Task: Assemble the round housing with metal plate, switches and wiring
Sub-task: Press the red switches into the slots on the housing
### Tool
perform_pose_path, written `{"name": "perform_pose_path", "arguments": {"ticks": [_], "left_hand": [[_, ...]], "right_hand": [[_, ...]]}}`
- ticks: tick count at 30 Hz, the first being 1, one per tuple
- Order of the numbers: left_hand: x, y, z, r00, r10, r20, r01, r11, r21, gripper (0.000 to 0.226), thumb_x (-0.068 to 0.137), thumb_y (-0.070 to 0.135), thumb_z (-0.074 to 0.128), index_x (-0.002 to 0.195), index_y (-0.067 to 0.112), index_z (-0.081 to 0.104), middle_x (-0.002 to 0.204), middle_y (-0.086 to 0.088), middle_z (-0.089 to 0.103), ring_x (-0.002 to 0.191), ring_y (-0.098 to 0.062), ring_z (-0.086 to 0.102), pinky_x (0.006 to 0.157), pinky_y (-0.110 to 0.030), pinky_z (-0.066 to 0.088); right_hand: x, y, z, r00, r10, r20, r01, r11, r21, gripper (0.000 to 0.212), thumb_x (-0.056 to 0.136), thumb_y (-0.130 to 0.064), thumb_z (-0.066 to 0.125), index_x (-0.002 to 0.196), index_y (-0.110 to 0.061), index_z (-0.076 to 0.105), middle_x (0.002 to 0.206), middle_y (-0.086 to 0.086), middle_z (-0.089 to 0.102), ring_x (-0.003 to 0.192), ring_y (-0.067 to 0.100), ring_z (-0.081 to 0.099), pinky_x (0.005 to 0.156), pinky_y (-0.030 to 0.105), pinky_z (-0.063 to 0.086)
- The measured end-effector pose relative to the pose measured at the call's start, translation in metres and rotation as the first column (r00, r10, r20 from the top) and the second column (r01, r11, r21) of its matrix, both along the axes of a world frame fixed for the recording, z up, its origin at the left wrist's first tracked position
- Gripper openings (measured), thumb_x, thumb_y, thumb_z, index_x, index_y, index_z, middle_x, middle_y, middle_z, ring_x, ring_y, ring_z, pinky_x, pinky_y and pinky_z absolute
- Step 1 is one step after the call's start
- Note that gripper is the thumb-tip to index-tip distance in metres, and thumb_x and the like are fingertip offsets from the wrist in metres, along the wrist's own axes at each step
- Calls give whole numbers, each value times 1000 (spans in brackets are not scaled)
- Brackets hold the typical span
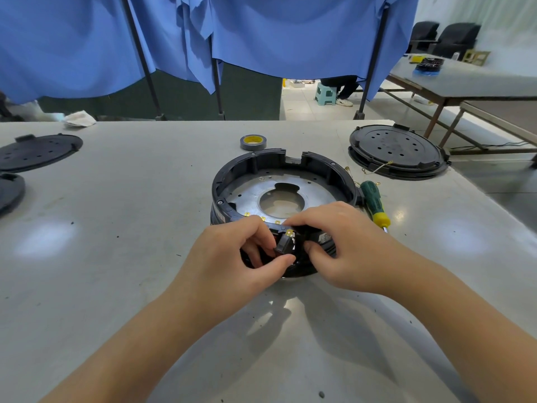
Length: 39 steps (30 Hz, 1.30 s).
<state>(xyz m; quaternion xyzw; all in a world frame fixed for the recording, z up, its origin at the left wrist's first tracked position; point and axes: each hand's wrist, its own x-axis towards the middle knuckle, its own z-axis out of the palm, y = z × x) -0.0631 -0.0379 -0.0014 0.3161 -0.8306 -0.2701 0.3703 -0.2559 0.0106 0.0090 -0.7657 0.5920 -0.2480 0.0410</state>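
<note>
A round black housing [255, 167] lies on the grey table in front of me, with a silver metal plate [316, 189] seated inside it. At its near rim, my left hand [232, 257] pinches a small black switch [283, 244] with brass terminals between thumb and fingers. My right hand [340, 242] grips the housing's near rim beside the switch, thumb below and fingers curled over the top. Both hands hide most of the near wall.
A green and yellow screwdriver [374, 203] lies right of the housing. A tape roll [253, 141] sits behind it. Black round covers lie at far right [398, 151] and far left [37, 151], with a thin yellow wire [377, 167] near the right one. Blue curtains hang behind the table.
</note>
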Motion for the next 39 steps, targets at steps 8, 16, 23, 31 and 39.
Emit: {"name": "perform_pose_path", "arguments": {"ticks": [8,16,23,31,39], "left_hand": [[0,-1,-2,1000,-19,16,19,999,-48,21,70,35,80,81,28,62,77,19,64,52,-7,57,53,-6,36],[-1,-3,-6,997,-69,28,72,989,-132,21,74,36,75,90,23,75,71,15,66,57,-8,59,57,-24,49],[-3,-2,-5,999,-33,24,38,979,-199,21,74,32,76,88,17,76,74,17,66,59,-4,58,58,-18,46],[-7,1,-6,1000,-25,14,28,976,-215,21,74,32,75,85,14,76,69,11,66,58,-7,56,56,-21,47],[-8,0,-6,1000,-9,5,10,964,-268,15,75,22,75,85,11,76,72,8,68,62,-5,59,60,-17,47]], "right_hand": [[1,0,2,1000,2,-3,-2,999,33,38,75,-18,51,109,-25,67,95,-12,69,89,9,57,88,22,37],[1,-1,0,1000,7,4,-8,1000,13,35,75,-17,52,106,-23,67,93,-10,70,87,11,59,88,24,37],[1,0,0,1000,3,11,-3,1000,9,36,75,-17,52,106,-23,67,93,-9,70,87,11,59,87,25,39],[2,-1,0,1000,9,-2,-9,999,32,35,75,-17,50,105,-23,67,89,-7,70,84,16,61,86,30,38],[3,-1,0,1000,1,7,-1,999,34,35,75,-17,50,105,-24,67,91,-7,70,87,14,61,88,28,38]]}}
